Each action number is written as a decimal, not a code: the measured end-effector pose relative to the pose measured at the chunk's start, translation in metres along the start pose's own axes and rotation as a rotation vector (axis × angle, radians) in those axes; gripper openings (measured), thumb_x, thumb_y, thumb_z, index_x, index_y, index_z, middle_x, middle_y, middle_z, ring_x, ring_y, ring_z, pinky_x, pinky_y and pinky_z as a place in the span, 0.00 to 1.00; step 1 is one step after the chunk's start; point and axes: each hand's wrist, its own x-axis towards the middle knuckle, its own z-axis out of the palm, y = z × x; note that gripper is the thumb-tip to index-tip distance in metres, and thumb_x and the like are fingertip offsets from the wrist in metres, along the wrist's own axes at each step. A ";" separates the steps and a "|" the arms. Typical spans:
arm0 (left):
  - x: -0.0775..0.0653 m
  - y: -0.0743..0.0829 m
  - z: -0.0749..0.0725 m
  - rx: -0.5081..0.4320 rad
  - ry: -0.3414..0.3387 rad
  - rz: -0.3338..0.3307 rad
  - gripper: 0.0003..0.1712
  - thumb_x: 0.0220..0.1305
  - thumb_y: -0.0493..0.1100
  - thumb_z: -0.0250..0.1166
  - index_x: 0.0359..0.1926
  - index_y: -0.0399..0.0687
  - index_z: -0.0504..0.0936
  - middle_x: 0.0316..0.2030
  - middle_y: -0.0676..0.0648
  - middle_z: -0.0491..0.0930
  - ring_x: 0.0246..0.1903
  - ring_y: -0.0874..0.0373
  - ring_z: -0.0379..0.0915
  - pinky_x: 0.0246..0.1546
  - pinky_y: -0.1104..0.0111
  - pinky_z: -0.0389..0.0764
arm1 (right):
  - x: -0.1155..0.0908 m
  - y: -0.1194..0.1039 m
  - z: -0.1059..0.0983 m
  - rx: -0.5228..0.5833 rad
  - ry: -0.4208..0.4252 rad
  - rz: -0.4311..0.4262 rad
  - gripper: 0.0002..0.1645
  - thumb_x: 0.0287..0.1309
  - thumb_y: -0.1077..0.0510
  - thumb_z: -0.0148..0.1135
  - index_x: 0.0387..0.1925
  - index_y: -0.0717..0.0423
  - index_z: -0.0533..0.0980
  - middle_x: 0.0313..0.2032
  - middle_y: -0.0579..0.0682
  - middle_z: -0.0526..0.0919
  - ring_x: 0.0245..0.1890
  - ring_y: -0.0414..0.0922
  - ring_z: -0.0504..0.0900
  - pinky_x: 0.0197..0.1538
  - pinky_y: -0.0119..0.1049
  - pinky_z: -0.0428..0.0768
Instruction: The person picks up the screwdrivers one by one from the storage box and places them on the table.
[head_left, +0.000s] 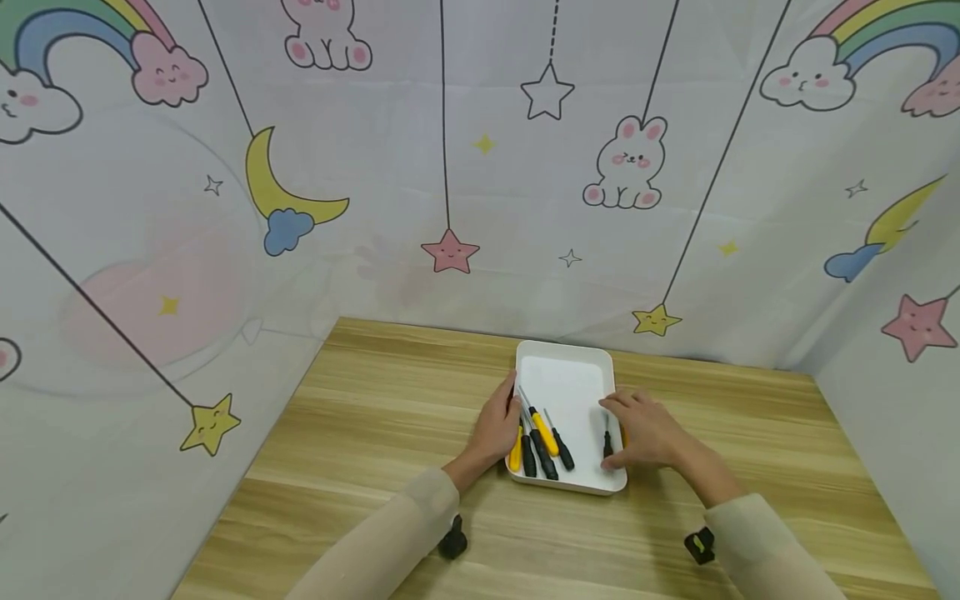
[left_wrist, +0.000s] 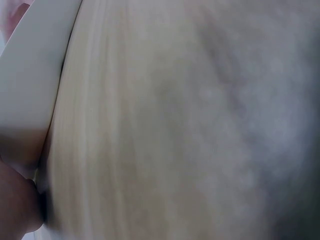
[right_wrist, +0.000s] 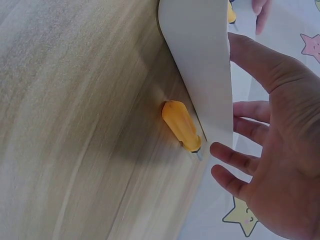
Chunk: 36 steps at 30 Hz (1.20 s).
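Observation:
A white tray [head_left: 566,375] lies lengthwise on the table. In its lower left are several screwdrivers with yellow or black handles, such as a yellow-and-black screwdriver [head_left: 545,433]. My left hand [head_left: 493,427] holds the tray's left side, with the thumb at the rim; the left wrist view shows only part of that hand beside the wall. Over the right rim my right hand [head_left: 648,429] spreads its fingers and thumb, holding nothing. Beneath it, inside the tray, is a small black-handled screwdriver [head_left: 607,446]. Outside the right wall, a yellow-handled screwdriver [right_wrist: 180,125] lies on the table.
The wood-grain table [head_left: 390,392] meets a printed cloth backdrop [head_left: 510,192] at the back, and cloth also hangs on both sides. A black wrist device [head_left: 453,540] sits by the left sleeve; another black device [head_left: 700,545] is by the right sleeve.

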 end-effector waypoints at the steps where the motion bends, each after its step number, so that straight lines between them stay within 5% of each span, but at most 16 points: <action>1: 0.000 0.000 0.000 0.000 0.001 -0.001 0.32 0.86 0.39 0.44 0.84 0.38 0.52 0.82 0.39 0.53 0.81 0.47 0.49 0.79 0.52 0.56 | 0.001 0.000 0.000 -0.007 -0.008 -0.001 0.62 0.42 0.33 0.85 0.71 0.63 0.73 0.70 0.64 0.73 0.68 0.68 0.69 0.65 0.71 0.71; 18: 0.000 -0.003 0.004 -0.002 0.011 -0.008 0.31 0.86 0.39 0.44 0.84 0.38 0.53 0.82 0.39 0.55 0.81 0.47 0.50 0.79 0.52 0.56 | 0.011 -0.004 0.006 -0.061 -0.132 0.060 0.63 0.40 0.34 0.87 0.72 0.63 0.72 0.69 0.61 0.74 0.68 0.66 0.70 0.64 0.71 0.71; 36: 0.001 -0.002 0.002 0.007 0.019 0.000 0.31 0.86 0.39 0.44 0.84 0.38 0.53 0.82 0.39 0.55 0.81 0.47 0.51 0.79 0.52 0.56 | 0.015 -0.004 0.004 -0.081 -0.144 0.062 0.62 0.39 0.35 0.88 0.71 0.61 0.74 0.68 0.60 0.76 0.69 0.66 0.69 0.66 0.73 0.68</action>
